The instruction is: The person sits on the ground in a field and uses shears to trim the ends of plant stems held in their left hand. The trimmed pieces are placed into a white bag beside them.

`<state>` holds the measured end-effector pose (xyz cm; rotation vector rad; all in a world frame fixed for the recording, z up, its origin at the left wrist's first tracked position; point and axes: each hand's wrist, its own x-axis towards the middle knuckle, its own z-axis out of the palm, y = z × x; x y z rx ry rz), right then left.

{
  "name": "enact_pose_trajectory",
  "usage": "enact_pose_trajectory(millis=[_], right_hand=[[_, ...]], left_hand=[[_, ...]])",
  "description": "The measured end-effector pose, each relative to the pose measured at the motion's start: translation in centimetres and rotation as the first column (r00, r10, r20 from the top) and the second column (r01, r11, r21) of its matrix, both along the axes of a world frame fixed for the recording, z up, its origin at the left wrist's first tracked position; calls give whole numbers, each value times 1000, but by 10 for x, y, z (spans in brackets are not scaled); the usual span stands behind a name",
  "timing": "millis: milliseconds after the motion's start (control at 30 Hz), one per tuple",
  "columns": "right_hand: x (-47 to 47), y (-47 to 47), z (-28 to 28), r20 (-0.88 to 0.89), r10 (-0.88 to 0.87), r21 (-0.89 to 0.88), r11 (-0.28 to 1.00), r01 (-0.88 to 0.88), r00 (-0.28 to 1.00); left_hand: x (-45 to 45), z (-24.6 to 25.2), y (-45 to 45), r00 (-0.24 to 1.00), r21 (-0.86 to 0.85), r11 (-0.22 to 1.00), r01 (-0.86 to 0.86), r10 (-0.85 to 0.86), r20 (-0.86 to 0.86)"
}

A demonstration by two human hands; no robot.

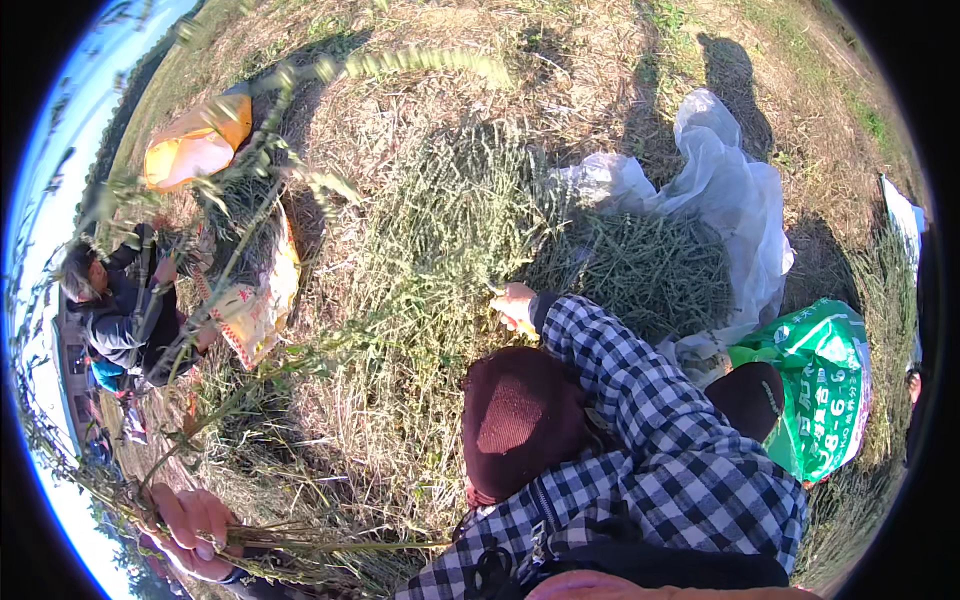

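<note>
At the lower left, my left hand (187, 529) is closed around a bunch of long plant stems (300, 538). Their leafy, seed-headed tops (281, 90) rise blurred across the left of the view. My right hand (514, 304) is stretched forward, gripping a small cutting tool (493, 289) with a yellow and red handle; the fingers hide most of it. Just ahead of that hand lies a heap of cut grey-green stalks (457, 210). A darker heap of stalks (645, 274) rests to its right, beside the checked sleeve.
Crumpled translucent plastic sheeting (739, 202) borders the darker heap. A green printed bag (821, 390) stands at my right. Leftward, a person (131, 315) crouches by a printed sack (255, 315), near an orange bag (199, 142). My maroon-covered knee (521, 427) juts forward over dry straw.
</note>
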<state>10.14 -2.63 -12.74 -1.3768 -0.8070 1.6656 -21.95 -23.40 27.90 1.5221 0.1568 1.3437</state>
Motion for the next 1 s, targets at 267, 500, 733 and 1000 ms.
enact_pose_trajectory(millis=[267, 500, 733, 1000], right_hand=[[18, -21, 39, 22, 313, 131, 941, -313, 950], [39, -67, 91, -150, 210, 172, 968, -183, 966], [34, -30, 171, -462, 465, 425, 864, -271, 755], [37, -46, 251, -381, 177, 640, 759, 121, 907]], left_hand=[[-14, -93, 83, 957, -484, 840, -247, 132, -259], [14, -170, 134, 940, -668, 711, 220, -337, -50], [45, -139, 108, 920, -569, 760, 314, -391, -15], [34, -138, 99, 974, -484, 875, -7, -103, -201]])
